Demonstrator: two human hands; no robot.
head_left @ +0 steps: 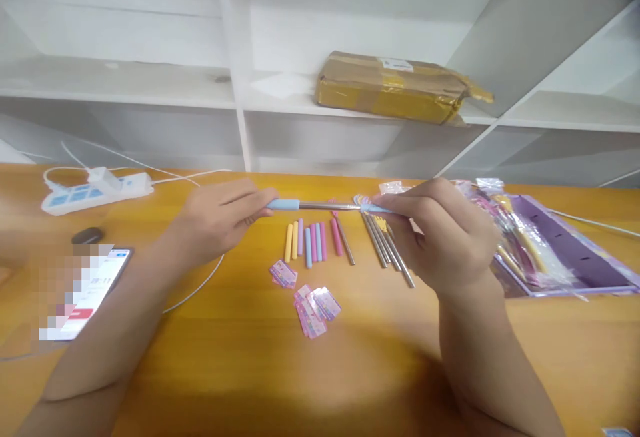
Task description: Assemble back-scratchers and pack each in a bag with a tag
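- Clock directions run from the middle of the blue-ended rod [327, 206], which is stretched almost level between both hands, above the wooden table [380, 377].
- At 9 o'clock, the left hand [225, 217] pinches the outer tip of the light-blue sleeve [285, 204] between thumb and forefinger; most of that sleeve lies bare beyond the fingertips, pointing to 3 o'clock.
- At 3 o'clock, the right hand [445, 237] pinches the other light-blue end [375, 208] with thumb and bent forefinger; its outer part runs under the fingers, so how deep it goes I cannot tell.
- Bare metal shaft [315, 205] shows between the two blue parts, untouched by either hand.
- The other fingers of both hands are curled in; whether they press on anything I cannot tell.
- Around 6 to 7 o'clock, coloured tubes [308, 248] lie side by side, with printed cards [327, 304] farther out at 6.
- At 4 o'clock, just beside the right hand, lie loose metal rods [400, 264] and a yellow crown-shaped piece [381, 224].
- At 3 o'clock, past the right hand, a purple box [560, 230] holds plastic-wrapped items [525, 230].
- Far out between 8 and 9 o'clock lies a phone [100, 297].
- At 1 o'clock, a taped carton [395, 87] rests on a shelf [285, 100].
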